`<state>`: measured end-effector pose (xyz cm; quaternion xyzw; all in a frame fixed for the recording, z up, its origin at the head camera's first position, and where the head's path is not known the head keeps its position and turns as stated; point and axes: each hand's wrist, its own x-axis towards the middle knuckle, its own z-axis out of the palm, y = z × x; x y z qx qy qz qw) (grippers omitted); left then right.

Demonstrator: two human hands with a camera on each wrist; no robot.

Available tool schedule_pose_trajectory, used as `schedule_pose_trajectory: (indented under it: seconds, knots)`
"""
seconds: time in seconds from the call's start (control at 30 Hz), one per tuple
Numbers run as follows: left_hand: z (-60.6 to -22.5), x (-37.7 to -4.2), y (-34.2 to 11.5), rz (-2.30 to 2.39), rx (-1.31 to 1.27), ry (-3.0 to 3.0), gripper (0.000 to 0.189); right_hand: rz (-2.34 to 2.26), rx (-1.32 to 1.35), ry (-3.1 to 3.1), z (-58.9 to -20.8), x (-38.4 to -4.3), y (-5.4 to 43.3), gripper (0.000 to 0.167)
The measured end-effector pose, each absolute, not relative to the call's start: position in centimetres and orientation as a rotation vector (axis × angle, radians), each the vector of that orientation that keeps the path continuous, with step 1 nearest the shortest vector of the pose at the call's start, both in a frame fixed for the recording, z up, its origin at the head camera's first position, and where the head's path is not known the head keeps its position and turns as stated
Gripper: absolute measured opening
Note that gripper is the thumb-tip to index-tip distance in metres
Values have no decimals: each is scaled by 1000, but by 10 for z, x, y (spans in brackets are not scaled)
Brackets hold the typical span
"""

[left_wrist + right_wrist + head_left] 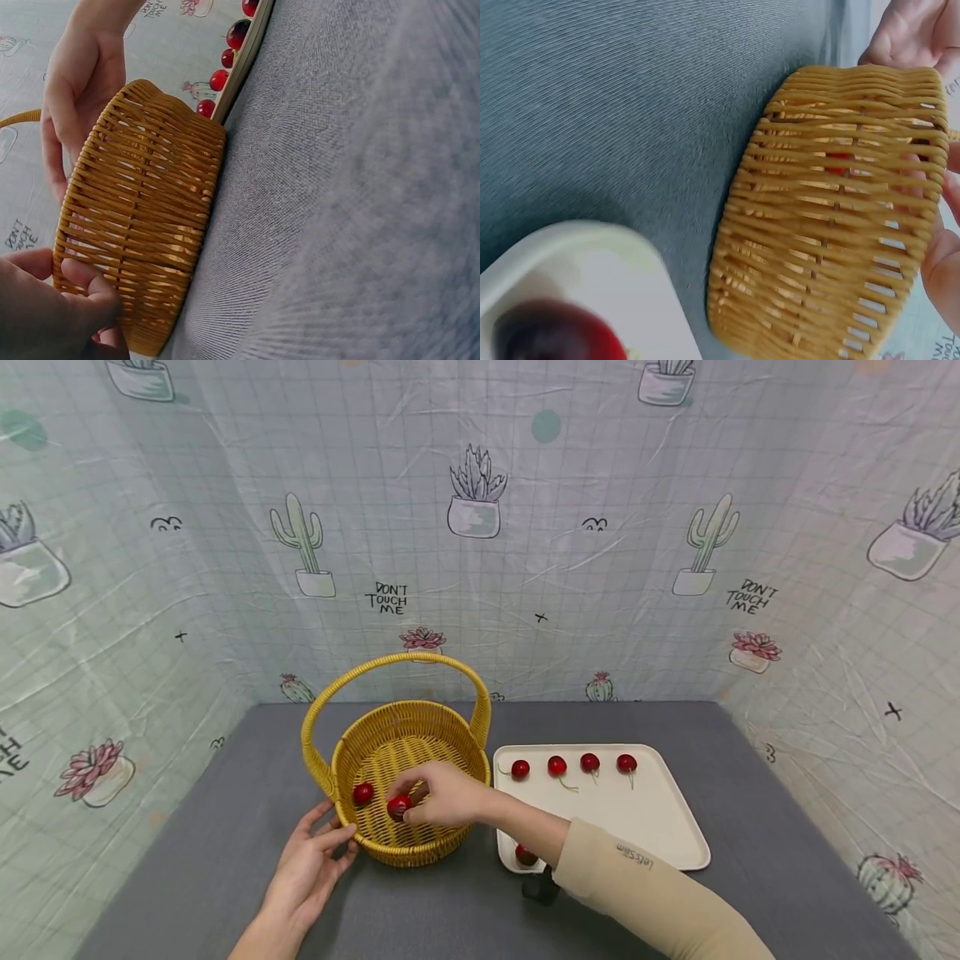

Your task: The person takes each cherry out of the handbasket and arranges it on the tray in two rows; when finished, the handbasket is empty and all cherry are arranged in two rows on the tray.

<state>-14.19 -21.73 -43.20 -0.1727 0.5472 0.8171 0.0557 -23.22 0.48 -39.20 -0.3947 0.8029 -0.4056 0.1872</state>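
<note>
A yellow wicker basket [408,857] with a tall arched handle stands on the table. My left hand [309,870] grips its rim at the near left, with the thumb on the edge and fingers against the woven wall [142,217]. Over the inside of the basket, my right hand [448,795] pinches a dark red cherry [398,808] between thumb and fingers. Another cherry [363,793] lies in the basket at the left. In the right wrist view the weave [825,225] partly hides the right hand's fingers.
To the basket's right is a white tray [637,827] with a row of several stemmed cherries [557,767] along its far side. One more cherry [527,855] sits at its near left corner, partly behind my right forearm. A patterned curtain [540,568] encloses the grey table [247,793].
</note>
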Motion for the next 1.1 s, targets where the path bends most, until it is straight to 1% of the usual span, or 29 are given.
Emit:
schedule_pose_trajectory:
  seconds: [0.13, 0.43, 0.67, 0.87, 1.1]
  knots:
    - [-431, -142, -217, 2485, -527, 1652, 66, -1210, -1088, 2230, -387, -230, 16, 31]
    - [-430, -142, -217, 2493, -511, 1643, 66, -1319, -1021, 2199, -379, -228, 46, 25]
    - [-431, -142, -217, 2497, -516, 1636, 66, -1355, -954, 2200, -374, -224, 77, 25]
    - [-432, -142, -218, 2492, -522, 1639, 67, -1310, -949, 2302, -380, -222, 102, 23]
    - [-432, -143, -217, 2492, -530, 1634, 67, -1365, -876, 2300, -388, -214, 130, 22]
